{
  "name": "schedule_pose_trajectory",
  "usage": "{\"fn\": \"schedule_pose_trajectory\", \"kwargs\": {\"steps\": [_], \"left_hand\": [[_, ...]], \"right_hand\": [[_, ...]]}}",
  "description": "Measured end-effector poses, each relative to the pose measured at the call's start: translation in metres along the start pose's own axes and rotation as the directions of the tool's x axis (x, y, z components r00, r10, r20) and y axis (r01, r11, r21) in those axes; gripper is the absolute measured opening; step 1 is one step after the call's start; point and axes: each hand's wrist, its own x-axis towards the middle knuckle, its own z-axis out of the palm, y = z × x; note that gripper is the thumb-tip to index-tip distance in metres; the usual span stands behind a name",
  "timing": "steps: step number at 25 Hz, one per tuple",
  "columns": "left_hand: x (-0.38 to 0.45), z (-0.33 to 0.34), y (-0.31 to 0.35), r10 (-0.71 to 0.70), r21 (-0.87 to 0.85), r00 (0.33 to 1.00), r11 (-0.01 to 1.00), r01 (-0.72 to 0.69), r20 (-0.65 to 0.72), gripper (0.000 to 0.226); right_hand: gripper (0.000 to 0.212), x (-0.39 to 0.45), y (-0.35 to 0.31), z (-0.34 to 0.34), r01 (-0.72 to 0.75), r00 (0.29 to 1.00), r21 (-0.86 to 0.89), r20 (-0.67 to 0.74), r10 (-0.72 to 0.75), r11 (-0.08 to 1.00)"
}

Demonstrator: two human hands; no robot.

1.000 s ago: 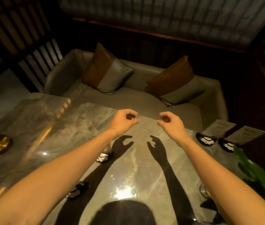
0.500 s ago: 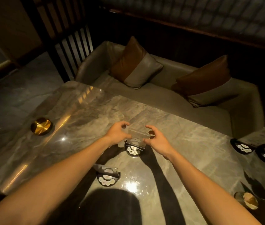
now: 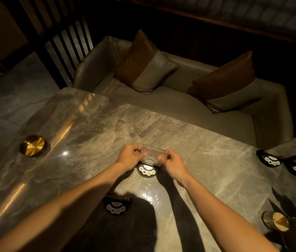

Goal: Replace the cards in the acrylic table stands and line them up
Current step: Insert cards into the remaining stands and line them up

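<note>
A second stand point(image 3: 116, 206) sits nearer me; a gold dish point(image 3: 32, 145) far left. My left hand point(image 3: 129, 157) and right hand point(image 3: 173, 164) pinch the clear stand point(image 3: 154, 153) over the counter point(image 3: 207, 170).

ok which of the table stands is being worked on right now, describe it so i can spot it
Start at the marble table in front of the grey sofa. Near its middle, the left hand and right hand pinch the ends of a clear acrylic stand on a round black base. It is the only stand being held.
</note>
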Motion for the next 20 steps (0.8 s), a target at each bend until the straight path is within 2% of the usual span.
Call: {"fn": "schedule_pose_trajectory", "kwargs": {"steps": [4,7,12,14,17,20], "left_hand": [[0.011,0.020,0.030,0.074,-0.015,0.996,0.997,-0.073,0.054,0.013],[0.022,0.056,0.058,0.145,-0.001,0.985,0.989,-0.146,0.090,0.016],[0.040,0.135,0.107,0.229,0.008,0.963,0.973,-0.233,0.142,0.012],[0.047,0.169,0.124,0.225,-0.016,0.959,0.974,-0.226,0.171,0.003],[0.059,0.218,0.155,0.257,-0.014,0.945,0.966,-0.259,0.202,0.011],[0.069,0.262,0.184,0.308,-0.024,0.926,0.950,-0.311,0.219,0.009]], "right_hand": [[0.021,0.009,0.002,-0.035,0.015,0.998,0.067,-0.068,-0.010,0.998],[0.019,0.010,0.002,-0.083,0.036,0.992,0.035,-0.123,-0.032,0.999],[0.017,0.015,0.021,-0.174,0.057,0.969,-0.012,-0.241,-0.058,0.998],[0.017,0.017,0.034,-0.207,0.049,0.960,-0.013,-0.274,-0.050,0.999],[0.012,0.022,0.055,-0.254,0.035,0.934,-0.020,-0.354,-0.040,0.999],[0.006,0.032,0.075,-0.294,0.043,0.907,-0.021,-0.418,-0.048,0.999]]}}
